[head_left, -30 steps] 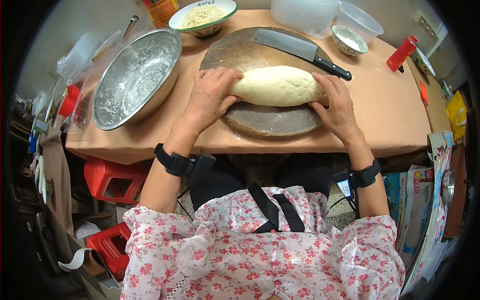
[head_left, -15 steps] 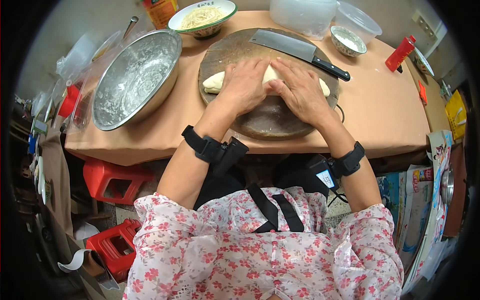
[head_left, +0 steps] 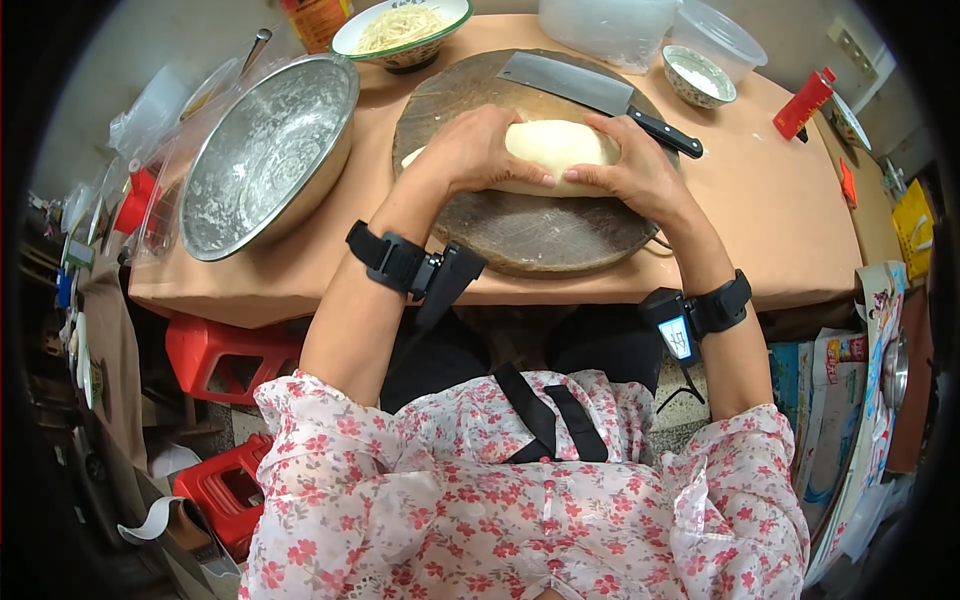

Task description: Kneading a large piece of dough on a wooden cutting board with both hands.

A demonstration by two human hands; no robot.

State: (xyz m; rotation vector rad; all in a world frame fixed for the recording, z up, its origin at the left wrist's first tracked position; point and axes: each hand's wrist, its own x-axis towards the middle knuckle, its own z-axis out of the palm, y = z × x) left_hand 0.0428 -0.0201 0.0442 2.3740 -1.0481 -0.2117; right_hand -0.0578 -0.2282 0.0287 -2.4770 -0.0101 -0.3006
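A thick pale roll of dough [head_left: 562,146] lies crosswise on the round wooden chopping board [head_left: 540,235]. My left hand [head_left: 478,148] grips its left part, thumb along the near side and fingers over the far side. On the right part my right hand [head_left: 640,168] has the same hold, and the two thumb tips almost meet in front. A tapered end of the dough shows past my left hand; the right end is hidden. Behind the dough rests a cleaver [head_left: 572,84], its black handle reaching over the board's right edge.
A large floury metal bowl [head_left: 265,155] tilts at the left. At the back stand a bowl of pale shreds [head_left: 405,32], a small bowl of white powder [head_left: 698,78] and clear plastic tubs [head_left: 605,30]. A red bottle [head_left: 803,105] is at the right. Red stools [head_left: 225,355] stand below.
My hands, pressed flat on the dough before, have moved apart and now curl around it with thumbs in front. More of the dough's middle shows, and it looks plumper there.
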